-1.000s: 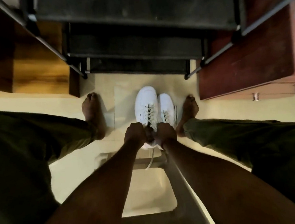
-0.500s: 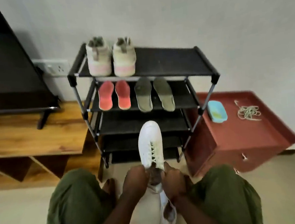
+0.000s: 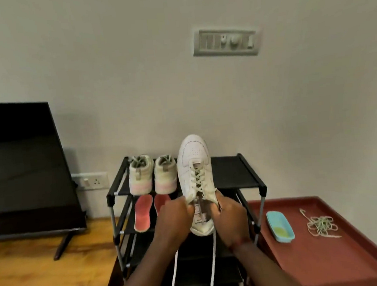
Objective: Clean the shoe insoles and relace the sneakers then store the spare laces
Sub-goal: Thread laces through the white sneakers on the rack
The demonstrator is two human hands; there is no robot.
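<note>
White leather fills the middle of the view now: the white sneaker [image 3: 195, 178] has come up from in front of the lower shelves half a second ago to the level of the top shelf, its toe pointing up against the wall. The second white sneaker that lay under the hands then is out of sight, and so are the knees and the green insoles.

The left hand [image 3: 172, 218] and the right hand [image 3: 230, 218] each pinch one side of the sneaker's opening, fingers curled over the edge. Two lace ends [image 3: 211, 265] hang loose below the heel.

Behind stands a black shoe rack [image 3: 235, 175] against a plain pale wall [image 3: 110, 81], which bears a switch panel [image 3: 226, 42] and a socket [image 3: 93, 180]. To the left, a dark television [image 3: 22, 167] sits on a wooden bench [image 3: 35, 267]; to the right is a red cabinet top [image 3: 327, 256].

Counted: two pale shoes [image 3: 140, 176] on the top shelf, two pink insoles [image 3: 142, 213] on the shelf beneath, one blue dish [image 3: 279, 226] and one tangle of spare laces [image 3: 321, 222], well apart on the red top.
</note>
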